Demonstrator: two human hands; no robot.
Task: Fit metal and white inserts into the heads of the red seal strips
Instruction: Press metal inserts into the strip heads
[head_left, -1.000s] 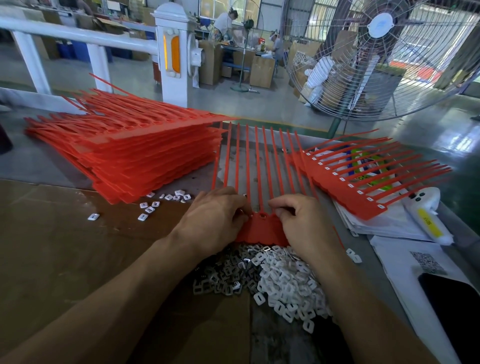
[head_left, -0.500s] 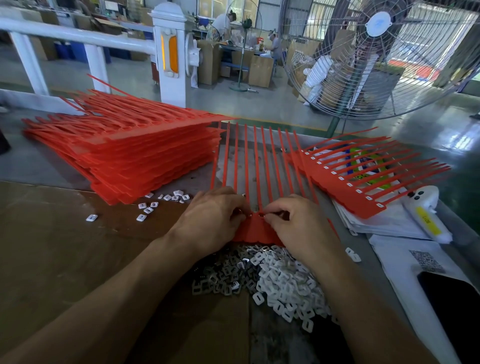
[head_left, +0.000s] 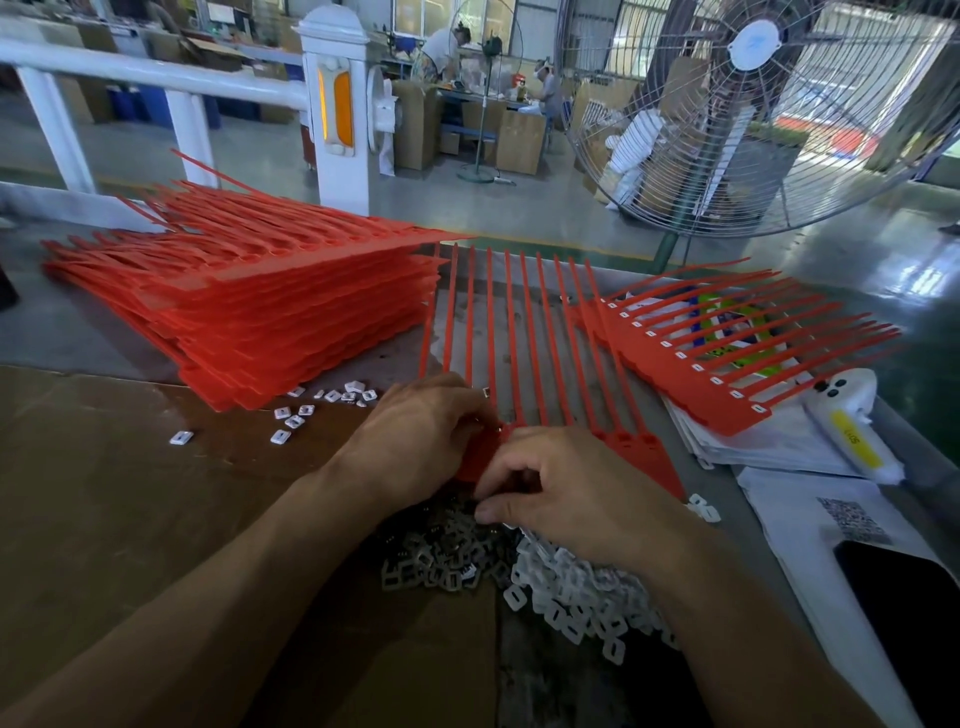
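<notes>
Covering the near bench, brown cardboard (head_left: 130, 519) carries a heap of metal inserts (head_left: 441, 564) beside white inserts (head_left: 571, 597). Just past it the red strip (head_left: 644, 457) lies flat, tails pointing away. The left hand (head_left: 415, 441) presses curled fingers on the strip's head; the right hand (head_left: 566, 493) curls over it, thumb tucked, its grasp unclear. Stacks (head_left: 260, 312) sit left, finished strips (head_left: 727, 364) right. Beyond stand a fan (head_left: 753, 104) and white railing (head_left: 156, 73).

Matt red plastic seal strips (head_left: 524, 332), dull metal inserts (head_left: 436, 564), white plastic inserts (head_left: 576, 597), brown cardboard (head_left: 104, 509)
</notes>
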